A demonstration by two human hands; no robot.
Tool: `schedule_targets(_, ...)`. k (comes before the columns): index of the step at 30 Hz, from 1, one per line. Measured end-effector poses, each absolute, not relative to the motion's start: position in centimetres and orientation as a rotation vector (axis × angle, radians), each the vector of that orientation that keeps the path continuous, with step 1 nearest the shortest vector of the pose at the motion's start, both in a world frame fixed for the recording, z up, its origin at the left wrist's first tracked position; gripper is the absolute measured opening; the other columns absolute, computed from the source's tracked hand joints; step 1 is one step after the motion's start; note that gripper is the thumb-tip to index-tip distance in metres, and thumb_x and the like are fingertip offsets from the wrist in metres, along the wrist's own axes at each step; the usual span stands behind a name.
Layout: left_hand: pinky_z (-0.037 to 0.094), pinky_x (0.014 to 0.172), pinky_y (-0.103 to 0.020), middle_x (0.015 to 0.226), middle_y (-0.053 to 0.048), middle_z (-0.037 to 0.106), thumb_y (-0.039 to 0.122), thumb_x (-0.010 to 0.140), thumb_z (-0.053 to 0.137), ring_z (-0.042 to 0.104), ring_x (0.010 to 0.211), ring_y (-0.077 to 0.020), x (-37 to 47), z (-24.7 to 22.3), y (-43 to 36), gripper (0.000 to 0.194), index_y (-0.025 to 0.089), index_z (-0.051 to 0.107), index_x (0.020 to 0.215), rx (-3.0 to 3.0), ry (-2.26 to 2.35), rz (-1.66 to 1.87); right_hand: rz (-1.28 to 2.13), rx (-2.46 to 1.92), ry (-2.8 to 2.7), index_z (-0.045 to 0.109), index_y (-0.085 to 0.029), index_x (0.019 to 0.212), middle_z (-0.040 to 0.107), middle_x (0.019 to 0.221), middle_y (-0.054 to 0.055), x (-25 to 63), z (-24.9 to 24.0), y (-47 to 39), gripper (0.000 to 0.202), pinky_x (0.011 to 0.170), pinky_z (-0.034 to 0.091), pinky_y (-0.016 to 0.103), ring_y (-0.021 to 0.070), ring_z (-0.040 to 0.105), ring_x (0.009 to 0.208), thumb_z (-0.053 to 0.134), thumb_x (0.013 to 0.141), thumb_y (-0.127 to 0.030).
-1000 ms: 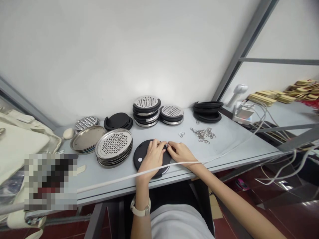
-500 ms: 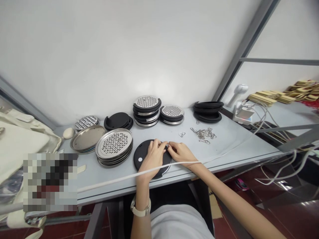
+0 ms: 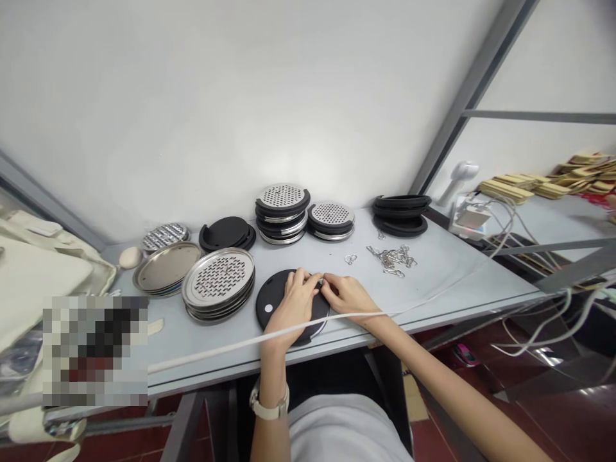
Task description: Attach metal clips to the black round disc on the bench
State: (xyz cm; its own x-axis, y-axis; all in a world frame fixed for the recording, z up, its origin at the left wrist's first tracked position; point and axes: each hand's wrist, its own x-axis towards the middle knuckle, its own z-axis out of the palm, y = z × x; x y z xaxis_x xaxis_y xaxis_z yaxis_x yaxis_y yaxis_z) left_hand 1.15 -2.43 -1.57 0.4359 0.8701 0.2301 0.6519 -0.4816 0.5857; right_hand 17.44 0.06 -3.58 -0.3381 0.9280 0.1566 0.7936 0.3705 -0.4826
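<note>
A round grater (image 3: pixel 267 301), black side up with a white dot on it, lies at the table's front edge. Metal shows along its lower right rim. My left hand (image 3: pixel 299 300) rests across it, fingers bent and pressing at its upper right rim. At that same spot, my right hand (image 3: pixel 342 294) pinches thumb and fingertips together. Whatever is between those fingertips is too small or hidden to make out. Beyond my right hand are a loose metal clip (image 3: pixel 351 259) and a pile of metal clips (image 3: pixel 394 258).
Left of my hands stand stacked metal grater plates (image 3: pixel 219 276), plain metal discs (image 3: pixel 168 266) and black discs (image 3: pixel 226 232). Finished-looking grater stacks (image 3: pixel 283 212) and black rings (image 3: pixel 402 215) line the wall. A white cable (image 3: pixel 414 308) crosses in front of my arms.
Both hands keep almost the same hold at the grater's rim. The whole view has shifted very slightly; nothing on the table has visibly moved.
</note>
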Motion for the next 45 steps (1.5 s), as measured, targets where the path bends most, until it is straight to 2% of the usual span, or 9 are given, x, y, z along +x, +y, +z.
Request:
schedule_targets(7,0.039,0.096,-0.038,0.106,-0.006,0.042,0.015,0.094,0.032,0.041,0.102,-0.0203,1.3,-1.7,-2.5,0.035,0.026,0.046,0.123,2.251,1.318,0.726,0.433,-1.491,-2.238,0.058,-0.018,0.087,0.066,0.073,0.004,17.4,-3.7,0.1,0.028,0.057,0.028,0.022,0.0133,0.058,0.062,0.033,0.094,-0.029)
schedule_targets(17,0.039,0.094,-0.041,0.105,-0.008,0.041,0.011,0.093,0.027,0.04,0.099,-0.0215,2.5,-1.2,-3.2,0.034,0.021,0.046,0.12,2.301,1.485,0.651,0.389,-1.498,-2.236,0.056,-0.019,0.087,0.065,0.073,0.004,17.5,-4.0,0.3,0.026,0.057,0.027,0.023,0.0129,0.057,0.061,0.032,0.094,-0.028)
schedule_targets(28,0.039,0.093,-0.038,0.106,-0.007,0.041,0.011,0.093,0.028,0.04,0.099,-0.0207,2.3,-1.4,-3.1,0.032,0.021,0.047,0.116,2.306,1.48,0.659,0.422,-1.473,-2.18,0.053,-0.019,0.08,0.062,0.068,0.002,17.5,-4.1,0.2,0.025,0.056,0.028,0.022,0.0122,0.053,0.057,0.034,0.093,-0.029)
schedule_targets(38,0.039,0.094,-0.04,0.106,-0.008,0.042,0.014,0.093,0.031,0.041,0.099,-0.0213,2.2,-1.3,-2.7,0.033,0.021,0.047,0.121,2.261,1.446,0.697,0.509,-1.426,-2.054,0.045,-0.02,0.069,0.05,0.056,-0.003,17.3,-4.2,0.4,0.025,0.05,0.026,0.02,0.0089,0.043,0.048,0.038,0.09,-0.031)
schedule_targets(45,0.039,0.095,-0.039,0.105,-0.007,0.043,0.016,0.094,0.032,0.042,0.1,-0.0203,2.0,-1.7,-2.6,0.032,0.023,0.05,0.12,2.238,1.413,0.791,0.494,-1.438,-2.038,0.045,-0.02,0.068,0.05,0.055,-0.003,17.3,-4.2,0.3,0.026,0.05,0.025,0.021,0.0092,0.042,0.047,0.037,0.09,-0.031)
